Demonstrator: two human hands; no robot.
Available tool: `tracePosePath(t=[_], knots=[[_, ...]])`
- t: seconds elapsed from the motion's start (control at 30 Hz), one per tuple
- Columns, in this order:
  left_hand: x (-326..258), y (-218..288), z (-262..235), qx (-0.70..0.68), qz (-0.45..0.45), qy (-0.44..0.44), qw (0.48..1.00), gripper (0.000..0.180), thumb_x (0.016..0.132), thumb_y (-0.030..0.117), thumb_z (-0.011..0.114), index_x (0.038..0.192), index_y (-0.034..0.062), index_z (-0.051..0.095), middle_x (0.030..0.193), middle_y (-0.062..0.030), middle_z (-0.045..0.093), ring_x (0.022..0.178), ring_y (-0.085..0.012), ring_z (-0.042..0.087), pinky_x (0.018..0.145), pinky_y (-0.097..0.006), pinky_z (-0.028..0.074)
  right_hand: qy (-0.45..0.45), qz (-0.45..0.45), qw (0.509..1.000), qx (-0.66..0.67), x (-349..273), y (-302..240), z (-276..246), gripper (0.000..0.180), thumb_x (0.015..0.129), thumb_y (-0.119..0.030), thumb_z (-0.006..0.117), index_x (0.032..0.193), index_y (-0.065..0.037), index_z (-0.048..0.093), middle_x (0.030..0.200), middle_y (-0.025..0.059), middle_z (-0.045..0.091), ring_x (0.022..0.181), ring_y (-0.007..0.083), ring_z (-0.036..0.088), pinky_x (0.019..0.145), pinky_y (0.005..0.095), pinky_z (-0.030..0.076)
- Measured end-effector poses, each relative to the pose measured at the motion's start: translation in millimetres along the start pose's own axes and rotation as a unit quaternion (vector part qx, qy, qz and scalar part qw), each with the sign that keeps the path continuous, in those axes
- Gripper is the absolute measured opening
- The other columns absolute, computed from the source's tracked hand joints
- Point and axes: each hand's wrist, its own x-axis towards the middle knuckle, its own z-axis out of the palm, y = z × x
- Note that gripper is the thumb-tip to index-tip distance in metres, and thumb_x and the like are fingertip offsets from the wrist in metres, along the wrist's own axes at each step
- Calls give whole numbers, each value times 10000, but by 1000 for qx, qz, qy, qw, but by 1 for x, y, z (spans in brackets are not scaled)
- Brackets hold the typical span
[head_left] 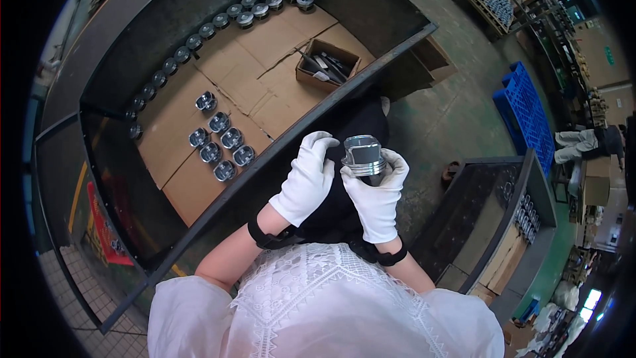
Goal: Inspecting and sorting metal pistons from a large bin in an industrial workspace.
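Above the near edge of a dark steel bench, a shiny round metal piston [363,155] is held up in front of the body, clear of the bench top and well apart from the other parts. The right hand [377,195], in a white cotton glove, is wrapped around the lower skirt of the piston with its fingers closed on it, the thumb lying along the near side. The left hand [309,179], gloved in the same way, is curled against the left flank of the piston, its fingertips seeming to touch the crown edge; whether it bears any weight cannot be told. The piston is judged to be stiff, fairly heavy for its size and smooth enough to slip in cloth gloves, so a grip around the skirt below the ring grooves appears safest, with the machined crown left untouched. On flattened brown cardboard sheets [265,76] lining the bench, a small cluster of similar pistons [217,146] is stood upright, a long curved row of pistons [218,23] is ranged along the far edge, and an open cardboard box [327,63] of dark parts is set nearby.
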Motion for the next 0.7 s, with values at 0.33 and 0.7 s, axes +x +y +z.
tracePosePath(t=[0.33, 0.7], knots=[[-2, 24, -1, -108, -88, -2, 990, 373, 918, 222, 672, 1180, -23, 573, 1247, -188, 562, 1091, -309, 611, 933, -361, 487, -196, 280, 777, 529, 10, -6, -24, 446, 1009, -301, 502, 1371, -55, 419, 1318, 142, 561, 1223, 277, 560, 1062, 466, 448], [3, 70, 13, 24, 81, 104, 991, 565, 566, 128, 870, 1046, 32, 589, 1213, -173, 564, 1047, -359, 613, 872, -434, 530, -203, 308, 709, 600, 4, 10, -30, 465, 1049, -410, 393, 1306, -60, 560, 1259, 94, 627, 1167, 233, 602, 983, 362, 502]])
